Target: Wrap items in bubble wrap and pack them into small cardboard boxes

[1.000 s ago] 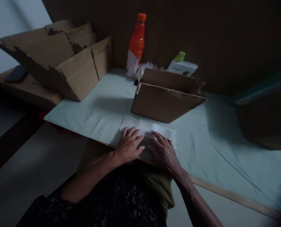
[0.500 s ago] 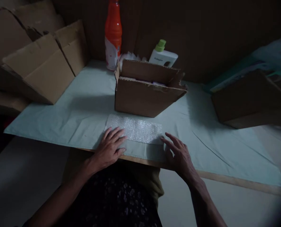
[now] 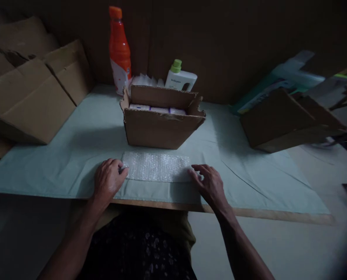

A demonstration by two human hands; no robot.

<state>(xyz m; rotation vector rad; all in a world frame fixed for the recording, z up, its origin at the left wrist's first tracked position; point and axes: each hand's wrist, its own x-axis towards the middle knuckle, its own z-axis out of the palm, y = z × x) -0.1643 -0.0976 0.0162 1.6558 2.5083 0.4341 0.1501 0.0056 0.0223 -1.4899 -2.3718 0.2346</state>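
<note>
A pale green tablecloth (image 3: 82, 120) spreads under everything, and on it, at twelve o'clock from the person, a torn-topped cardboard box (image 3: 154, 130) stands with its near face toward them. Just this side of the box lies a flat strip of bubble wrap (image 3: 157, 167), its long axis running almost from nine to three o'clock, between the two hands. From the left hand (image 3: 107, 177) the strip lies at about two to three o'clock; from the right hand (image 3: 211, 184), at about nine to ten. Neither hand is plainly nearer: each is at one short end. The left hand's fingers are curled, its thumb reaching over the strip's end; the right hand's thumb and forefinger meet the opposite edge. Whether either pinches the film, I cannot tell.
</note>
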